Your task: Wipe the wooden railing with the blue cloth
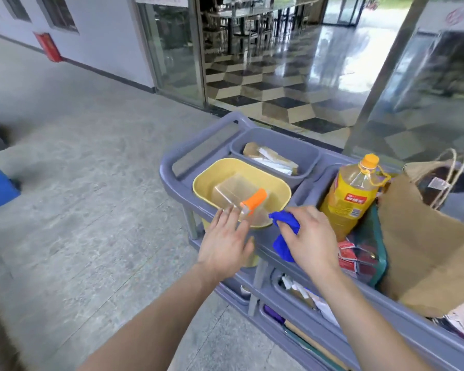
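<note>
Both forearms reach forward from the bottom edge toward a grey-blue service cart (255,238). Closest of the two, the left hand (224,243) is spread flat with the fingers apart and holds nothing; it hovers at the near edge of a yellow basin (206,180), just beside a clear spray bottle with an orange head (253,200) that lies inside that basin. Next to it, the right hand (310,238) is closed around the blue cloth (285,226), which is bunched up, with one part sticking out above the fingers and one part hanging below the palm over the cart rim. Right of this hand stand a yellow oil bottle (350,195) and a brown paper bag (429,250), and behind the basin sits a grey bin (303,152) with paper pieces in it. Farther away is a glass doorway (177,49) with a checkered floor behind it. No wooden railing is visible, so I judge the wiping has not begun and the step now is to collect the supplies. To do it well, the left hand should probably grip the bottle by its neck, and the cloth should be shaken open and folded flat before it meets the wood, because a crumpled ball wipes badly.
</note>
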`<state>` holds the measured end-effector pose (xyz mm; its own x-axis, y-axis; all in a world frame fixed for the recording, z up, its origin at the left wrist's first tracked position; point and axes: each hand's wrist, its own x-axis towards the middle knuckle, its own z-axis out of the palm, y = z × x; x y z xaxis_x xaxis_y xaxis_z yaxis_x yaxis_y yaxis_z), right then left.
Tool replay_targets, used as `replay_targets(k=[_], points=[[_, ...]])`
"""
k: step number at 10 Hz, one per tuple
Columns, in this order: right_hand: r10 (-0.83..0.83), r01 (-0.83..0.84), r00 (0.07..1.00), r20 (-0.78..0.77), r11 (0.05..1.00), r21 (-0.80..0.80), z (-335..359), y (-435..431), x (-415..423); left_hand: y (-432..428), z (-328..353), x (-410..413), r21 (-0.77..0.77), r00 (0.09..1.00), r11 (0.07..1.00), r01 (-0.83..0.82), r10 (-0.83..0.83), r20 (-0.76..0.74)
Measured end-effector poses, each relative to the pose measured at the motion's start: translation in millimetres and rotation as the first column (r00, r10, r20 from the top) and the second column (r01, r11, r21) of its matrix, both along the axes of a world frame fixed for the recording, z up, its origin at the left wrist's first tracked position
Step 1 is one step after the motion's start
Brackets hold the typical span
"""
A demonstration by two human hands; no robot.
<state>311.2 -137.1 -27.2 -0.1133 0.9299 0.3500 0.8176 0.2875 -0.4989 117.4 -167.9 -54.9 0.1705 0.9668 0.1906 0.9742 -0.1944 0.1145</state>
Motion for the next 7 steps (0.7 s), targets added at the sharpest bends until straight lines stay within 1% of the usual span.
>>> replay_targets(k=[1,2,3,4,5,7], points=[[-0.103,0.101,0.992,0.066,0.994,0.035,-19.0,11.0,-17.6,32.1,-10.9,-10.2,-0.017,0.995,0.996,0.089,-0.088,0.045],[-0.149,0.177,0.958,0.246,0.979,-0.097,-45.1,13.3,-35.8,59.6,-21.7,-15.9,-0.004,0.976,0.978,0.210,-0.209,0.065],[-0.205,0.233,0.933,0.295,0.970,-0.064,-63.2,9.6,-45.1,83.9,-33.1,-20.7,-0.030,0.942,0.942,0.333,-0.332,0.051],[-0.256,0.278,0.923,0.288,0.960,-0.039,-67.8,10.1,-47.8,97.8,-44.0,-21.9,-0.050,0.910,0.909,0.413,-0.412,0.038],[-0.272,0.302,0.910,0.315,0.952,-0.050,-65.8,9.9,-52.1,100.7,-49.8,-22.6,-0.077,0.910,0.907,0.414,-0.414,0.027],[-0.263,0.308,0.916,0.302,0.945,-0.114,-57.8,9.2,-52.5,102.2,-48.7,-23.5,-0.104,0.911,0.905,0.412,-0.413,0.006]])
